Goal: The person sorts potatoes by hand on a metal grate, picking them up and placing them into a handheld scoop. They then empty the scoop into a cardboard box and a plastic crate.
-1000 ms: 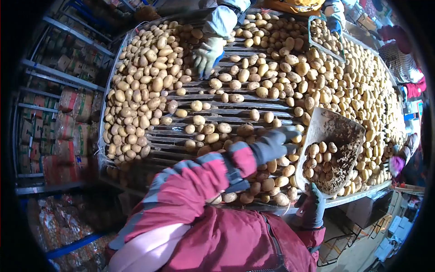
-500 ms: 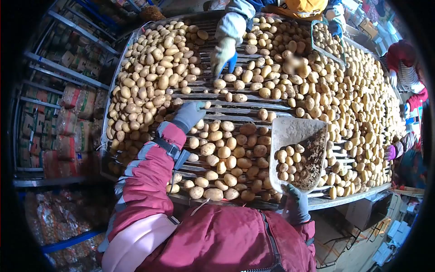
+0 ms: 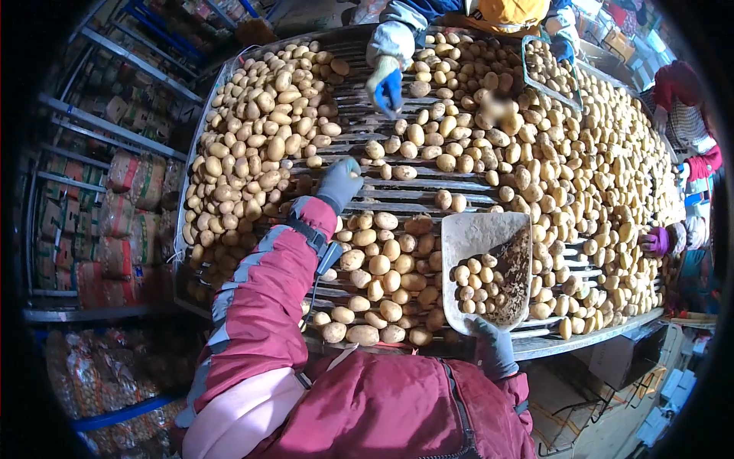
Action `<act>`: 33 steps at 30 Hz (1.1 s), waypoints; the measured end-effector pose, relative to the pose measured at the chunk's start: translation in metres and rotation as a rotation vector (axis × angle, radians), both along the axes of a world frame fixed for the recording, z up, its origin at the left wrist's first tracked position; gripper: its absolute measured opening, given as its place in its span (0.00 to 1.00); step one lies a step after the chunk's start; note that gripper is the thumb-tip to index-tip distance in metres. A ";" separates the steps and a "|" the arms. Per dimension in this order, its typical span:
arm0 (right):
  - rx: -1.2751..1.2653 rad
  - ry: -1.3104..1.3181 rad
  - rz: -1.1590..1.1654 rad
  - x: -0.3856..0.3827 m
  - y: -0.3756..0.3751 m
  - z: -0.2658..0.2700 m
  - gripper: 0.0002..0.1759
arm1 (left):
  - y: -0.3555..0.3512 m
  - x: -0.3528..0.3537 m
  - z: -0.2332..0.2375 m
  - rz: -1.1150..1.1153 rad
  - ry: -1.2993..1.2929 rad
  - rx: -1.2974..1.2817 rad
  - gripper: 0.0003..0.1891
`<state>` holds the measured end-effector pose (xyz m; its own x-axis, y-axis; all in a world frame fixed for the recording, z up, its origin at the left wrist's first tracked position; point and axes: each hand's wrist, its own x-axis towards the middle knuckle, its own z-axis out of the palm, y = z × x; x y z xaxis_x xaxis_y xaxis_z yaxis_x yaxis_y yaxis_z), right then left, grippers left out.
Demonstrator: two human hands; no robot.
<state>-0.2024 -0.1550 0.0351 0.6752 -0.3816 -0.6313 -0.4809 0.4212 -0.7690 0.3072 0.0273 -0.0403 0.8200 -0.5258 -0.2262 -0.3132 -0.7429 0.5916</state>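
Note:
My left hand (image 3: 341,183), in a grey glove, hovers over the slatted sorting table (image 3: 428,183) with its fingers curled closed. What is inside them, if anything, is too small to make out. At the table's near edge my right hand (image 3: 495,350), also gloved, is closed around the handle end of a white, dirt-stained scoop (image 3: 482,229). Several small potatoes (image 3: 475,280) lie in the scoop. Larger potatoes (image 3: 379,265) rest on the slats between my hands, and a dense heap of potatoes (image 3: 252,145) spreads on the left.
Across the table a co-worker's gloved hand (image 3: 386,86) hangs over the slats. Near that person a green-rimmed container (image 3: 552,73) holds potatoes. More potatoes (image 3: 604,183) cover the right side, where other people stand. Metal racks with filled sacks (image 3: 118,206) are at the left.
My left hand has moved forward and slightly right, its fingers curling in. The scoop appears a little further left and lower. The co-worker's hand has lifted away from the potatoes.

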 end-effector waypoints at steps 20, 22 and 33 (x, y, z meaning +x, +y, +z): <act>0.104 -0.078 -0.097 0.002 0.000 -0.001 0.21 | -0.060 -0.014 0.013 -0.116 -0.215 -0.053 0.18; 0.024 -0.133 -0.023 0.001 0.000 0.006 0.20 | -0.065 -0.010 0.003 -0.146 -0.169 0.114 0.23; -0.023 -0.009 -0.060 0.018 0.001 0.029 0.13 | -0.068 -0.014 0.018 -0.254 -0.279 0.178 0.16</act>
<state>-0.1839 -0.1543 0.0645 0.6565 -0.4358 -0.6157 -0.4484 0.4310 -0.7831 0.2930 -0.0412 -0.0223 0.7119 -0.6920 -0.1194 -0.6297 -0.7043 0.3276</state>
